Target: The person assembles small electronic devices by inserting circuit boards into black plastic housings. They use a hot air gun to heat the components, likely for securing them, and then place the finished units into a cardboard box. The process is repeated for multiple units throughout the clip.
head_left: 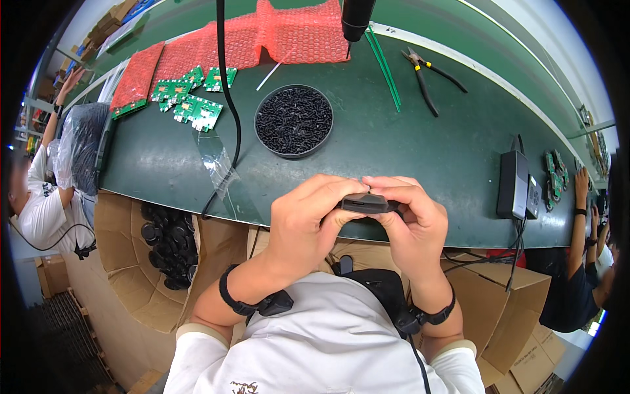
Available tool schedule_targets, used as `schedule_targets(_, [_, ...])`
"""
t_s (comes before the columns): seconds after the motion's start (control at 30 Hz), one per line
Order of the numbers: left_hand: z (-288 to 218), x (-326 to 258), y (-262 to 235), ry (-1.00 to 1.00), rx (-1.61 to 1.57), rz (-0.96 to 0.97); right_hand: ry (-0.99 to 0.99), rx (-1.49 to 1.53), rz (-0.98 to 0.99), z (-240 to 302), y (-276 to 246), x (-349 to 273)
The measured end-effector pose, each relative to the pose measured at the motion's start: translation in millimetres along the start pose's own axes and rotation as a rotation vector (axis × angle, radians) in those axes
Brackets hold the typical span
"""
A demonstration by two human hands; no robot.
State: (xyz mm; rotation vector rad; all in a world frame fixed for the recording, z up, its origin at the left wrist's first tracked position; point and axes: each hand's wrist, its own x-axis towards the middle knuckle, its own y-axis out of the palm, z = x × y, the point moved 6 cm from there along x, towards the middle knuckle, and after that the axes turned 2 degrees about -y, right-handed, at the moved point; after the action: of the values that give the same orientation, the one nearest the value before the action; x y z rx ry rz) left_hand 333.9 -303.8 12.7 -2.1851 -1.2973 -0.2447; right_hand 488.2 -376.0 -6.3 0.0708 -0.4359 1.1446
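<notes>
Both hands pinch a small dark plastic housing (pixel 367 203) at the near edge of the green worktop (pixel 407 141): left hand (pixel 305 220) fingers curled around its left end, right hand (pixel 407 220) fingers pressed on its top and right end. To the left, an open cardboard box (pixel 131 262) holds black round parts. Beyond, a round black tray of screws (pixel 293 121), green circuit boards (pixel 193 98), black pliers (pixel 426 75), and red bubble wrap (pixel 275 36) farthest.

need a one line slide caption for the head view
Both hands, left hand and right hand, grip a small dark plastic part above a green bench beside a round tray of black screws.
</notes>
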Motion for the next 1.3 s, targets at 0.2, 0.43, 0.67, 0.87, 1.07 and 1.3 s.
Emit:
schedule_targets(0.2, [-1, 3, -2, -0.018, 0.001, 0.046, -0.036, 0.022, 0.033, 0, 1, 2])
schedule_targets(0.43, [0, 3, -5, -0.035, -0.078, 0.094, -0.133, 0.013, 0.149, -3, 1, 1])
schedule_targets(0.67, [-6, 6, -6, -0.072, -0.098, 0.173, -0.104, -0.057, 0.044, 2, -1, 1])
schedule_targets(0.87, [1, 1, -6, -0.183, -0.12, 0.192, -0.144, -0.059, 0.06, 2, 0, 1])
schedule_targets(1.07, [-4, -3, -2, -0.005, -0.044, 0.136, -0.245, -0.173, 0.071, 8, -3, -1])
schedule_targets(1.3, [11, -39, 14, 0.297, 0.382, 0.047, -0.267, -0.498, 0.293, 12, -7, -13])
